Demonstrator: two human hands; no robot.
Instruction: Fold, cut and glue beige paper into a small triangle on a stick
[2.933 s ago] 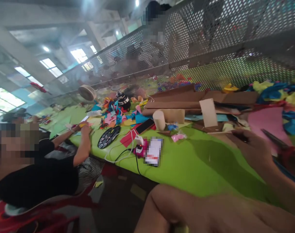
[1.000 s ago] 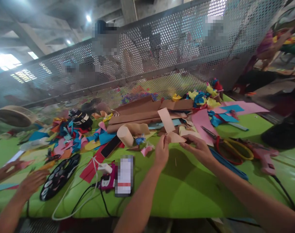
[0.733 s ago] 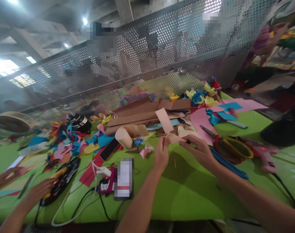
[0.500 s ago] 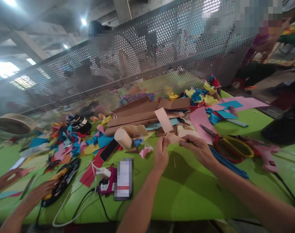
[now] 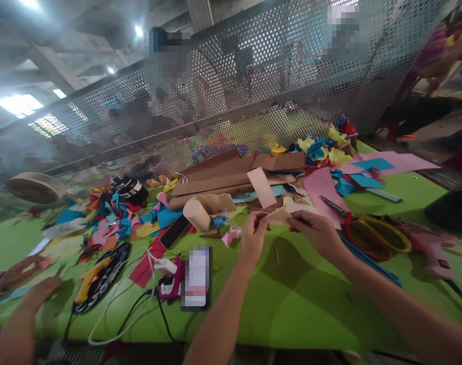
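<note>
A small tan piece of paper (image 5: 279,216) is stretched between my two hands, above the green table (image 5: 291,309). My left hand (image 5: 254,234) pinches its left end. At the other end, my right hand (image 5: 315,228) has its fingers closed on the paper. Just behind it lies a pale pink paper strip (image 5: 261,187). On the table below my hands is a thin stick (image 5: 277,255). Scissors (image 5: 379,234) with red and yellow handles rest right of my right hand, beside a pink glue gun (image 5: 436,251).
A phone (image 5: 196,279) leans by a magenta power socket (image 5: 170,284) with cables. Left of it sit a black tray (image 5: 101,279) and a co-worker's hands (image 5: 44,291). Brown paper sheets (image 5: 215,177) and coloured scraps (image 5: 112,223) lie toward the perforated metal screen (image 5: 223,91).
My hands still hold the paper, its surface now turned a little differently. The co-worker's hand has left the black tray and moved left to the papers. The view has shifted slightly.
</note>
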